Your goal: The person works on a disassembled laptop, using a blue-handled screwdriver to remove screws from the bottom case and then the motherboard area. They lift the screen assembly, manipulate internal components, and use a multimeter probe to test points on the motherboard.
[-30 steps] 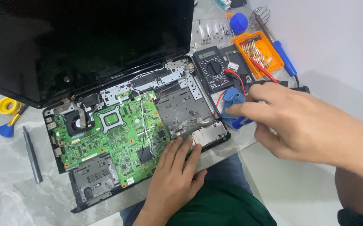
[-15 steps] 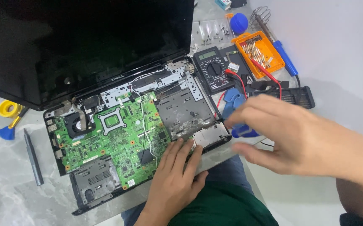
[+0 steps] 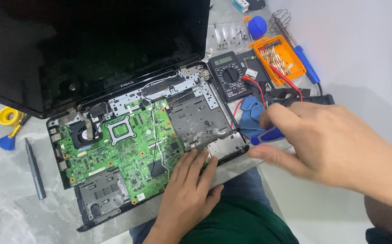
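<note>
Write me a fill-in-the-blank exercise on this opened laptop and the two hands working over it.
1. The left hand rests flat on the front edge of the opened black laptop, whose bare circuit board is ____ in colour.
2. The right hand grips a screwdriver-like tool by its ____ handle.
3. The black multimeter with a round dial lies to the ____ of the laptop.
4. The small parts tray beyond the multimeter is ____.

Missing words: green; blue; right; orange
</note>
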